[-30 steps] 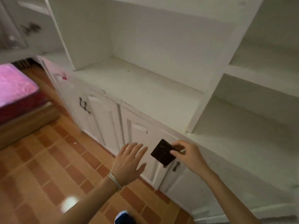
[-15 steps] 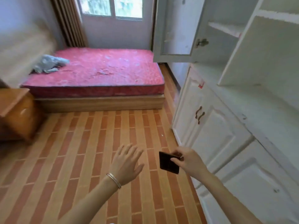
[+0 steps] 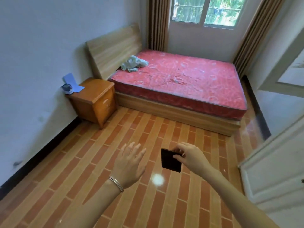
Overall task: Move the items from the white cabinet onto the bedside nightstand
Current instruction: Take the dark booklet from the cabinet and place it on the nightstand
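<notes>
My right hand [image 3: 191, 156] pinches a flat black square item [image 3: 170, 161] by its right edge, holding it out over the tiled floor. My left hand [image 3: 130, 163] hovers just left of it, fingers spread and straight, holding nothing; a thin bracelet sits on that wrist. The wooden bedside nightstand [image 3: 97, 97] stands far ahead at the left, against the wall beside the bed. A small dark box [image 3: 67, 88] and a pale blue card [image 3: 72, 82] rest on its back left corner. The white cabinet [image 3: 273, 165] shows only as a door edge at the right.
A bed with a red mattress [image 3: 181, 81] and wooden headboard [image 3: 113, 48] fills the far middle; a crumpled pale cloth [image 3: 134, 65] lies near its head. Brick-pattern floor tiles [image 3: 115, 145] stretch between me and the nightstand. A curtained window [image 3: 204, 10] is at the back.
The view has swung left from the white cabinet to the bed and nightstand. My right hand keeps its pinch on the black item; my left hand stays spread beside it.
</notes>
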### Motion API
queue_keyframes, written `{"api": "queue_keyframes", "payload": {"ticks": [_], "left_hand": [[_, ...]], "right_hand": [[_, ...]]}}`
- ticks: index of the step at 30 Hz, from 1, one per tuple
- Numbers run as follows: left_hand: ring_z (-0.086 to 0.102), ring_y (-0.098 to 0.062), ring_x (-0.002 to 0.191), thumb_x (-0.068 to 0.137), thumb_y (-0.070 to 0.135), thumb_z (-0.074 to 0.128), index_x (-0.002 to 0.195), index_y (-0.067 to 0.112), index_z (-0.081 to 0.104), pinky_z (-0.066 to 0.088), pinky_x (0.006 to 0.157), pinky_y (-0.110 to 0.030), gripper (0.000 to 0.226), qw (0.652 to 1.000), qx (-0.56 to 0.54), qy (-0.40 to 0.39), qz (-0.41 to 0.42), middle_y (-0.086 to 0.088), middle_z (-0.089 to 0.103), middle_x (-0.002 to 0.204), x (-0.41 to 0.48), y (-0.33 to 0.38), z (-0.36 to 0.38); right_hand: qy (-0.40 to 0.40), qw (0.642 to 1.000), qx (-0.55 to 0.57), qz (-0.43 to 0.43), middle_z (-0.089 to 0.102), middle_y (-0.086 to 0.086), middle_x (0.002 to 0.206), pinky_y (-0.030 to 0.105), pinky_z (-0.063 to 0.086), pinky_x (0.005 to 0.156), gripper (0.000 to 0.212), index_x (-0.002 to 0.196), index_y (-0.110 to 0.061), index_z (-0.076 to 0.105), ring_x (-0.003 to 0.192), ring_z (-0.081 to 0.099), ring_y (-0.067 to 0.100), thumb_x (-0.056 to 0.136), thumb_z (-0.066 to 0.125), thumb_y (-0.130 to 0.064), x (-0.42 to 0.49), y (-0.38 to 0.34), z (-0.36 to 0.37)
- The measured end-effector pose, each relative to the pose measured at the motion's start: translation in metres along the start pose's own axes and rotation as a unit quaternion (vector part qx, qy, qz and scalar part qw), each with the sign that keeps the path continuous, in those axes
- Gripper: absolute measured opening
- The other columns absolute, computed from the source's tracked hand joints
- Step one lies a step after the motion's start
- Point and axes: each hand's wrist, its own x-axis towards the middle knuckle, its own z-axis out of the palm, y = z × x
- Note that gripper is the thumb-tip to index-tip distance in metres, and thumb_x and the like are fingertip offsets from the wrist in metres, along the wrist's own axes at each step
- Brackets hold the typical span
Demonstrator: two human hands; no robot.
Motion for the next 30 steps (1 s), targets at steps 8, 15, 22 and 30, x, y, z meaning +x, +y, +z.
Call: {"api": "queue_keyframes", "payload": {"ticks": [8, 15, 22, 30], "left_hand": [[0.054, -0.027, 0.118, 0.081, 0.052, 0.037, 0.120, 0.022, 0.063, 0.034, 0.102, -0.048, 0.055, 0.996, -0.001, -0.008, -0.088, -0.005, 0.062, 0.122, 0.063, -0.065, 0.033], [0.054, -0.027, 0.118, 0.082, 0.050, 0.038, 0.120, 0.022, 0.063, 0.043, 0.098, -0.050, 0.053, 0.987, 0.002, 0.010, -0.157, -0.005, 0.063, 0.120, 0.185, -0.123, 0.025], [0.056, -0.027, 0.116, 0.083, 0.049, 0.036, 0.118, 0.021, 0.064, 0.043, 0.098, -0.049, 0.052, 0.973, 0.019, 0.032, -0.229, -0.005, 0.064, 0.119, 0.262, -0.185, 0.025], [0.052, -0.028, 0.120, 0.084, 0.047, 0.037, 0.121, 0.020, 0.062, 0.039, 0.101, -0.047, 0.052, 0.963, 0.028, 0.029, -0.265, -0.005, 0.062, 0.122, 0.319, -0.287, 0.050]], "right_hand": [[-0.059, 0.995, -0.031, -0.080, 0.057, -0.010, 0.098, 0.025, 0.052, 0.067, 0.014, 0.102, -0.022, 0.060, 0.085, 0.058, 0.009, 0.088, 0.061, -0.025, 0.141, 0.012, 0.024], [-0.066, 0.982, -0.083, -0.158, 0.056, -0.010, 0.099, 0.012, 0.035, 0.056, 0.015, 0.103, -0.024, 0.059, 0.086, 0.059, 0.011, 0.089, 0.058, -0.028, 0.302, 0.034, -0.004], [-0.068, 0.953, -0.113, -0.272, 0.059, -0.006, 0.101, 0.015, 0.038, 0.066, 0.018, 0.105, -0.020, 0.061, 0.093, 0.056, 0.011, 0.089, 0.058, -0.027, 0.435, 0.026, -0.012], [-0.082, 0.945, -0.100, -0.302, 0.058, -0.007, 0.102, 0.018, 0.041, 0.065, 0.017, 0.104, -0.020, 0.061, 0.093, 0.056, 0.011, 0.090, 0.057, -0.027, 0.569, 0.001, 0.024]]}}
